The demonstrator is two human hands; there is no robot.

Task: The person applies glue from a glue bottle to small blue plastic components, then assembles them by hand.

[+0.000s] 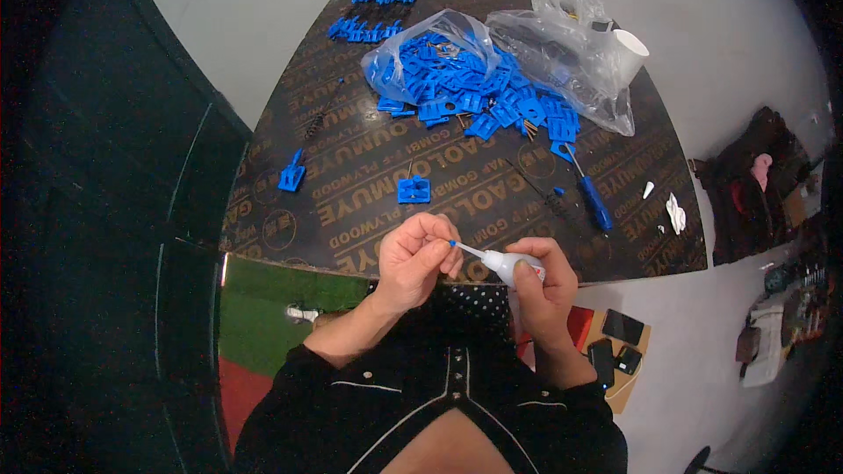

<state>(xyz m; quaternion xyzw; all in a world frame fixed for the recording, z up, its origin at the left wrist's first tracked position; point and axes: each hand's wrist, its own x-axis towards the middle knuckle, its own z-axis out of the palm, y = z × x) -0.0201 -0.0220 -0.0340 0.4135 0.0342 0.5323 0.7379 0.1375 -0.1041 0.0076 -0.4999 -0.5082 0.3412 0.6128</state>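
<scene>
In my left hand (413, 256), thumb and fingers are pinched on a small blue plastic piece (453, 244), mostly hidden by the fingertips. My right hand (546, 281) grips a small white squeeze bottle (500, 265) with a long thin nozzle. The nozzle points left, its tip at the blue piece; I cannot tell whether they touch. Just beyond my hands, a blue plastic part (414, 190) with a thin metal pin lies on the table. Another blue part (291, 172), with a raised piece on it, stands further left.
A heap of blue parts (474, 88) spills from a clear plastic bag across the dark printed table (351, 202). Blue assemblies (364, 32) line the far left. A blue-handled screwdriver (595, 204), dark springs (555, 203), crumpled white tissue (675, 214) and a white cup (630, 53) sit rightward.
</scene>
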